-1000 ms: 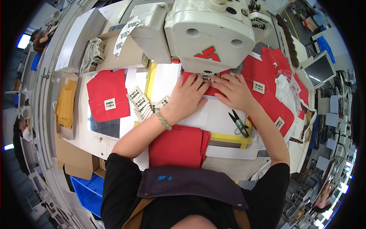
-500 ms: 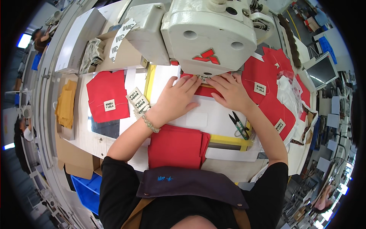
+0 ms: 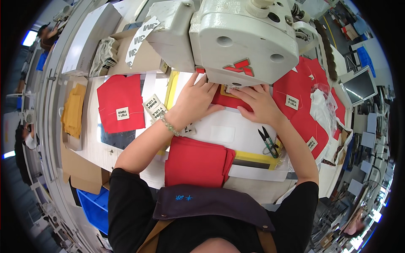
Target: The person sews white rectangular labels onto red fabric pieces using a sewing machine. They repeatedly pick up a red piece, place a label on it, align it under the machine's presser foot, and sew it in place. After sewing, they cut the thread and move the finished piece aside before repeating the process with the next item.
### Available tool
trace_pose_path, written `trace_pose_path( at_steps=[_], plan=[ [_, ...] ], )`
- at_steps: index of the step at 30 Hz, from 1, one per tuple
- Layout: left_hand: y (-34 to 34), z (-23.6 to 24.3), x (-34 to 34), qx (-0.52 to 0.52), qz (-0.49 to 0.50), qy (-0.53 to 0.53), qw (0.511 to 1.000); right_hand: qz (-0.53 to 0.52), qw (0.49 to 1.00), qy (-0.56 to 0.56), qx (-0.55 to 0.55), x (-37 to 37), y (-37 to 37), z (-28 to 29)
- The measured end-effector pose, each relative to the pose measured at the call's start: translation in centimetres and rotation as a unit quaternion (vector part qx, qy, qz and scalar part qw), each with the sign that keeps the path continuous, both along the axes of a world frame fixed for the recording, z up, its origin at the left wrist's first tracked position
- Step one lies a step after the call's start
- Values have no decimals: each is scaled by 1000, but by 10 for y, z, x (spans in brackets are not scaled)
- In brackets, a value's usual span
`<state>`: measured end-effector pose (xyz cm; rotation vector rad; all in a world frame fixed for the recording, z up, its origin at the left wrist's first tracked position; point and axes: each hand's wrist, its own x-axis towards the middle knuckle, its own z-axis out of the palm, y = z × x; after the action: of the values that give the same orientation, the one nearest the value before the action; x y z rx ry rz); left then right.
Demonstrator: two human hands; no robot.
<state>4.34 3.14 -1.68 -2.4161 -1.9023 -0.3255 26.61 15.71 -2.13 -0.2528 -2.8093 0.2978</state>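
Note:
A white sewing machine head (image 3: 244, 38) overhangs a red fabric piece (image 3: 223, 100), which has a pale printed label (image 3: 230, 90) inside a yellowish frame, partly covered. My left hand (image 3: 196, 99), bracelet at the wrist, lies on the work at the label's left, fingertips partly hidden at the machine's edge. My right hand (image 3: 257, 103) rests flattish on the red piece, fingertips beside the label, thumb apart. Loose pale labels (image 3: 154, 107) lie by my left wrist. Snips (image 3: 268, 142) sit below my right hand. A red fabric stack (image 3: 194, 164) lies nearer my body.
Labelled red pieces (image 3: 118, 97) lie left and others (image 3: 295, 84) right, beside crumpled plastic. Cardboard boxes, yellow fabric pieces (image 3: 72, 114) and a blue bin (image 3: 93, 211) line the left. A monitor (image 3: 358, 86) stands right. Co-workers (image 3: 46, 36) appear at the far edges.
My left hand has moved up, its fingertips now further toward the machine's edge. The yellowish frame around the label shows more. The view has shifted slightly, so the machine appears further right.

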Motion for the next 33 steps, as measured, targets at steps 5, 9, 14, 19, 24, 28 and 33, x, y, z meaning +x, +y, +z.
trace_pose_path(
  at_steps=[5,9,14,19,24,28,33],
  plan=[
    [0,0,2,11,0,5,1000,1,1000,8,-20,-2,0,2],
    [-1,-3,3,26,7,4,1000,-7,998,26,-53,-7,-1,5],
    [-1,-2,4,7,11,0,1000,-36,997,24,-59,-11,-3,-4],
    [0,-1,5,6,11,-2,1000,-42,998,20,33,-11,-7,-10],
    [0,-2,4,8,14,4,1000,-39,999,-14,-2,-1,-9,4],
    [1,2,4,-5,13,8,1000,-39,999,-23,-7,2,-8,4],
    [1,1,5,-5,17,13,1000,-31,999,-23,-3,0,-6,8]
  ],
)
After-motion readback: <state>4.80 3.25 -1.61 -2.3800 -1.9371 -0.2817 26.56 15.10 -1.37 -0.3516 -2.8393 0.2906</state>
